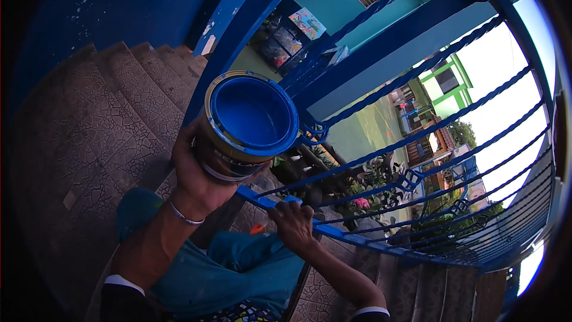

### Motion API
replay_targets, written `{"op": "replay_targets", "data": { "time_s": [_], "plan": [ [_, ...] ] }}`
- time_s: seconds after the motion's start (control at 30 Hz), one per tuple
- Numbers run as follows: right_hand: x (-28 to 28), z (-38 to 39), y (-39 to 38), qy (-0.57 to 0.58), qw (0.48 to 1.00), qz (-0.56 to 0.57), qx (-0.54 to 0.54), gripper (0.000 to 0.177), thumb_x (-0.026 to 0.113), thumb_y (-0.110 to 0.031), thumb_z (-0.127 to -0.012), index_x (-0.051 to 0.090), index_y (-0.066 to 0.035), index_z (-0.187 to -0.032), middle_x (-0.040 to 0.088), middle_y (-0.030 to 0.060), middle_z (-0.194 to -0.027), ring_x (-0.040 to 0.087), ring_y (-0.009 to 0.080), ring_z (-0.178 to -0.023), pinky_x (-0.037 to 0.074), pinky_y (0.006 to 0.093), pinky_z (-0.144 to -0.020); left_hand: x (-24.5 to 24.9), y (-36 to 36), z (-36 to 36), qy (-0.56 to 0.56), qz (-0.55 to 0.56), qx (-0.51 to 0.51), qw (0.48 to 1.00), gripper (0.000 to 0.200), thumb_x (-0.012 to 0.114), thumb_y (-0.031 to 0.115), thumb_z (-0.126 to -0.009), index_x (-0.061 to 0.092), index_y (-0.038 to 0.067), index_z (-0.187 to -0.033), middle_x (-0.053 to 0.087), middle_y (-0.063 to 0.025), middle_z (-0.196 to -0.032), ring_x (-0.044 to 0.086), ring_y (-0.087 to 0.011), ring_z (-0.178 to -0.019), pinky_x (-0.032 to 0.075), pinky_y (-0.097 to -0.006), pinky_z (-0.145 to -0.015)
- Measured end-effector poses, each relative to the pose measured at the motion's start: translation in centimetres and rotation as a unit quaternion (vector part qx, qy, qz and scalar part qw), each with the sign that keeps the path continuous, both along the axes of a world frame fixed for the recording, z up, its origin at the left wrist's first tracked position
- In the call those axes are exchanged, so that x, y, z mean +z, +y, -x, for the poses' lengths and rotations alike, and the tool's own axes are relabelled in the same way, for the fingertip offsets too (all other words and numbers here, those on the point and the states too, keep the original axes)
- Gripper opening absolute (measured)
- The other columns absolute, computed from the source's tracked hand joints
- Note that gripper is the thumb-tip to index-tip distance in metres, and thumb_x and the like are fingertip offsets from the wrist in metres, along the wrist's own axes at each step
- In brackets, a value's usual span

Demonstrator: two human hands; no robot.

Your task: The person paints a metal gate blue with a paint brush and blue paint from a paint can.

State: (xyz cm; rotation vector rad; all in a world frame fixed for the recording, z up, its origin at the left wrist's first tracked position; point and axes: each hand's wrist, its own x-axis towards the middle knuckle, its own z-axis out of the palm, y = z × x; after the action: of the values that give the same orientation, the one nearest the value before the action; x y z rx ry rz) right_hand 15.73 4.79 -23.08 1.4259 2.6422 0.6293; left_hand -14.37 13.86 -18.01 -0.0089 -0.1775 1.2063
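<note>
My left hand [199, 176] is wrapped around the lower side of a paint can [229, 164], which is tilted so that its open mouth faces me. Blue paint [250, 110] coats the inside, and blue smears mark the rim. Lower and to the right, my right hand [293, 220] is at the bottom rail [357, 240] of a blue metal railing, its fingers curled. A small light-blue piece [292, 199] shows at its fingertips; its kind is hard to make out.
Twisted blue bars [411, 125] run across the right side. Brown patterned steps [119, 77] rise at the left, beside a blue wall [119, 6]. More steps [417, 289] lie at lower right. Plants with a pink flower [361, 203] stand behind the bars. Something orange [257, 228] lies near my legs.
</note>
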Motion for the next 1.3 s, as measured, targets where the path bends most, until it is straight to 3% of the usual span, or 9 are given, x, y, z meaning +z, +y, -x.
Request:
{"op": "replay_targets", "data": {
  "time_s": [0.07,0.23,0.47,0.6,0.77,0.9,1.0,1.13,1.3],
  "plan": [
    [0.5,0.6,0.0,-0.008,1.0,0.015,-0.003,0.043,0.073,-0.019,-0.084,0.07,-0.027,-0.126,0.065,-0.0003,-0.123,0.059,0.0223,-0.114,0.033,0.0448,-0.091,0.1,0.0,-0.2,0.003,-0.001,0.008,1.0,0.082,0.047,0.067,-0.101,0.042,0.014,-0.164,0.052,-0.0242,-0.157,0.057,-0.0472,-0.142,0.054,-0.0716,-0.108],
    [4.5,3.0,2.9,0.019,0.986,-0.165,0.013,0.044,0.075,-0.014,-0.079,0.073,-0.027,-0.121,0.065,0.0024,-0.128,0.058,0.0254,-0.122,0.03,0.0466,-0.09,0.4,-0.1,-0.3,-0.006,0.006,0.001,1.0,0.079,0.046,0.063,-0.102,0.042,0.013,-0.163,0.053,-0.0241,-0.156,0.059,-0.0474,-0.14,0.057,-0.0709,-0.105],
    [-4.1,0.6,1.1,-0.019,0.998,-0.055,0.003,0.03,0.069,-0.019,-0.084,0.067,-0.02,-0.114,0.064,0.0025,-0.12,0.058,0.0226,-0.117,0.032,0.0463,-0.092,0.0,0.3,-0.3,0.015,0.007,0.009,1.0,0.085,0.042,0.073,-0.103,0.043,0.014,-0.164,0.051,-0.0252,-0.159,0.056,-0.0483,-0.144,0.05,-0.0737,-0.112],
    [-3.1,1.6,1.1,0.017,1.0,0.021,0.0,0.032,0.07,-0.018,-0.085,0.067,-0.02,-0.117,0.063,0.0023,-0.113,0.057,0.0241,-0.109,0.034,0.0462,-0.088,0.1,0.2,-0.1,-0.006,-0.004,0.002,1.0,0.085,0.041,0.073,-0.103,0.043,0.014,-0.164,0.051,-0.0254,-0.159,0.056,-0.0482,-0.143,0.05,-0.0741,-0.111],
    [2.6,4.8,4.3,0.02,0.994,-0.107,0.0,0.029,0.07,-0.018,-0.086,0.069,-0.021,-0.116,0.065,0.0023,-0.113,0.058,0.023,-0.111,0.034,0.044,-0.088,-0.5,0.3,-0.4,-0.02,-0.013,0.002,1.0,0.085,0.044,0.073,-0.102,0.042,0.014,-0.165,0.051,-0.0255,-0.159,0.057,-0.0479,-0.143,0.048,-0.0744,-0.114],
    [-2.4,4.0,4.2,-0.019,0.999,-0.034,-0.03,0.029,0.068,-0.019,-0.087,0.073,-0.014,-0.115,0.064,0.0086,-0.112,0.059,0.0285,-0.116,0.039,0.0475,-0.093,0.5,-0.2,-0.2,-0.004,0.006,0.007,1.0,0.079,0.046,0.063,-0.102,0.041,0.013,-0.164,0.051,-0.0243,-0.158,0.057,-0.0473,-0.143,0.056,-0.0717,-0.106],
    [-6.1,3.3,2.2,-0.03,0.998,0.036,-0.03,0.03,0.068,-0.018,-0.086,0.074,-0.014,-0.116,0.064,0.0108,-0.11,0.059,0.0305,-0.117,0.041,0.0495,-0.095,-0.4,0.3,-0.1,-0.002,-0.003,0.01,1.0,0.088,0.046,0.073,-0.101,0.041,0.014,-0.165,0.051,-0.0259,-0.16,0.056,-0.0492,-0.143,0.047,-0.0746,-0.114],
    [-3.5,3.4,0.9,-0.006,0.995,0.087,-0.044,0.034,0.069,-0.018,-0.086,0.073,-0.017,-0.119,0.066,0.0074,-0.117,0.059,0.0278,-0.117,0.038,0.0478,-0.092,-0.2,0.3,0.1,-0.007,-0.004,0.008,1.0,0.082,0.037,0.071,-0.105,0.042,0.013,-0.164,0.051,-0.0261,-0.159,0.055,-0.0486,-0.144,0.048,-0.0742,-0.113],
    [2.2,3.9,2.6,0.031,0.99,-0.135,0.031,0.042,0.071,-0.021,-0.083,0.069,-0.024,-0.125,0.064,0.0015,-0.124,0.057,0.0215,-0.122,0.029,0.0443,-0.093,-0.1,0.3,-0.3,-0.021,-0.008,0.011,1.0,0.08,0.042,0.065,-0.104,0.039,0.013,-0.165,0.051,-0.0265,-0.158,0.056,-0.0482,-0.143,0.054,-0.0727,-0.109]
  ]
}}
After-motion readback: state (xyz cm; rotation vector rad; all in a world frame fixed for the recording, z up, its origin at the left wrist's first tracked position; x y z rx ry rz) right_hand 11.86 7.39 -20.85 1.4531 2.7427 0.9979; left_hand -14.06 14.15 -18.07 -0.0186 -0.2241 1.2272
